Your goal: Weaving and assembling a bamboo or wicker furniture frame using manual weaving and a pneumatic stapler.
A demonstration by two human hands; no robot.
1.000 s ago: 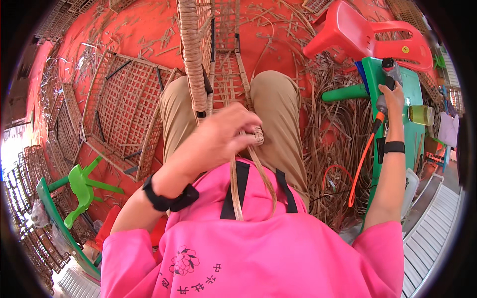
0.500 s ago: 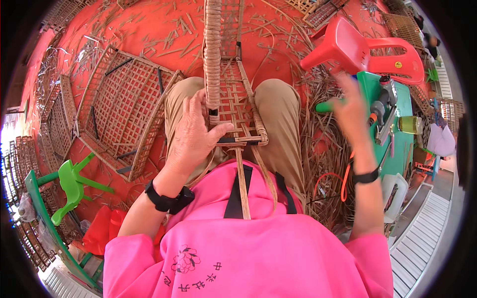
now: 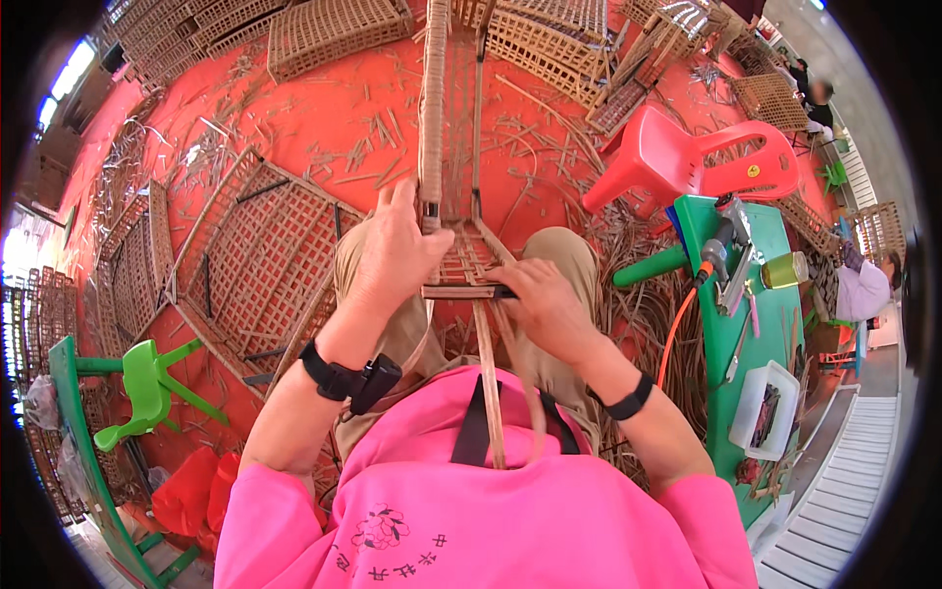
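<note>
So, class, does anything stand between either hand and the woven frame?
Nothing visible does. The left hand touches the frame at its wrapped post, the right hand at the near corner. Loose strips trail from the near end toward the shirt, but seem to block neither hand.

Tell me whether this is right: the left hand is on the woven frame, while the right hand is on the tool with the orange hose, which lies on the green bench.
Not quite: the head view shows the right hand on the near right corner of the woven frame, not on the tool. The left hand is on the frame, and the tool with the orange hose lies on the green bench.
</note>
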